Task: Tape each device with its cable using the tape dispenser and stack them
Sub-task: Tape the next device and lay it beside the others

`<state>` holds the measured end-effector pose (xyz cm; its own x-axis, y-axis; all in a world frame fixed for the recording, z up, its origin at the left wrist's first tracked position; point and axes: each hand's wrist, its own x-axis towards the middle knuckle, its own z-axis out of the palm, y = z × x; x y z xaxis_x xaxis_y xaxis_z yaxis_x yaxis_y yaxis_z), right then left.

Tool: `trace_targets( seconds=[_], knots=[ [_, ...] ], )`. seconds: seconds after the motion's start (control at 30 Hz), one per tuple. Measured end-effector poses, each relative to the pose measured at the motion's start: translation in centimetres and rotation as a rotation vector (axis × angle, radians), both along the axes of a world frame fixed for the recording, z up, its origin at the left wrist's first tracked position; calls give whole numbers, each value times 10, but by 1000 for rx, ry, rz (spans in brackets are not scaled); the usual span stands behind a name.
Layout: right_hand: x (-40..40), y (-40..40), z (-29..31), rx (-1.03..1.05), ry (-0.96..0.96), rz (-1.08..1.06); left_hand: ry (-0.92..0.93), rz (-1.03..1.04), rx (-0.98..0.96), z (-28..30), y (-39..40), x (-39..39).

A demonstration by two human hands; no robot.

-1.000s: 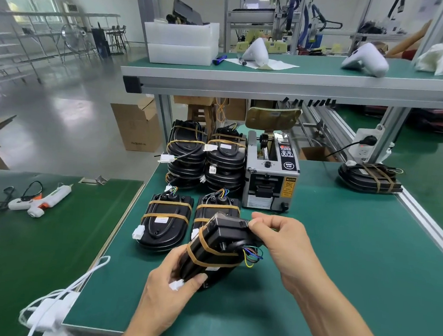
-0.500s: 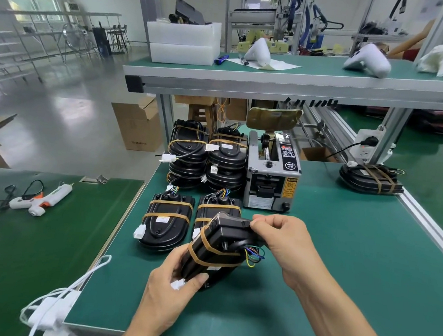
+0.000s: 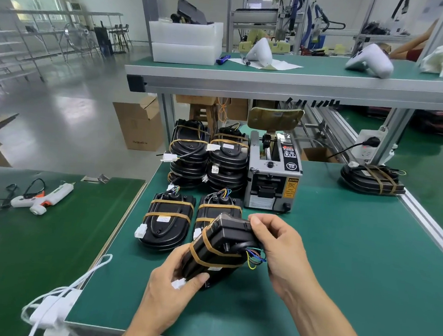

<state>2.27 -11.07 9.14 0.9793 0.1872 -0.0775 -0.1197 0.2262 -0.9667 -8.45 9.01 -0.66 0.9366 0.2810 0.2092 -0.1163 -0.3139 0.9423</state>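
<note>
Both hands hold a black taped device (image 3: 218, 250) tilted above the table (image 3: 341, 258): left hand (image 3: 175, 289) curled round its near end, right hand (image 3: 280, 248) gripping the far end. The tape dispenser (image 3: 273, 177) stands just beyond the right hand.

hidden: second flat device (image 3: 218, 207) under held device (image 3: 218, 253) | dispenser labels unreadable

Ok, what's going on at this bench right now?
A person is holding a black device, already wrapped with two bands of tan tape, tilted above the green table. The left hand grips its near end and the right hand its far end by the coloured wires. Two taped devices lie flat just beyond it, with taller stacks behind, beside the tape dispenser.
</note>
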Motion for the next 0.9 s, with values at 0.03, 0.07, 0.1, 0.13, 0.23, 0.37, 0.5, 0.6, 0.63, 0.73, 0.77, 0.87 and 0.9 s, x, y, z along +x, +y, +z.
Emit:
trace_targets(
  seconds=[0.03, 0.07, 0.1, 0.13, 0.23, 0.37, 0.5, 0.6, 0.63, 0.73, 0.77, 0.87, 0.9],
  knots=[
    [-1, 1, 0, 4, 3, -9, -1, -2, -3, 0, 0, 0],
    [-1, 2, 0, 2, 8, -14, -1, -4, -6, -1, 1, 0],
    [-2, 3, 0, -1, 13, -19, 3, -5, -8, -1, 1, 0],
    [-2, 4, 0, -3, 16, -18, 6, -6, -9, -1, 1, 0],
    [-5, 5, 3, -8, -3, 14, 13, -2, -11, 1, 1, -1],
    [-6, 6, 5, -45, -29, 2, 12, 1, -13, 1, 0, -1],
    [-6, 5, 5, -92, -60, 16, 1, -1, -9, 2, 0, 0],
    [-2, 3, 2, -77, -44, 40, 13, 0, -29, 4, -1, -1],
    [0, 1, 1, -37, -15, 60, 17, 6, -37, 4, -1, -1],
    [5, -4, -8, 98, 71, 138, 15, 30, -70, 2, 1, 0],
    [5, -5, -13, 126, 97, 162, 16, 33, -88, 1, 1, 0],
    [-2, -2, -33, 119, 171, 232, 28, 31, -121, 1, 3, 1],
    [-5, -1, -38, 102, 162, 260, 30, 34, -127, 3, 3, 0]
  ],
)
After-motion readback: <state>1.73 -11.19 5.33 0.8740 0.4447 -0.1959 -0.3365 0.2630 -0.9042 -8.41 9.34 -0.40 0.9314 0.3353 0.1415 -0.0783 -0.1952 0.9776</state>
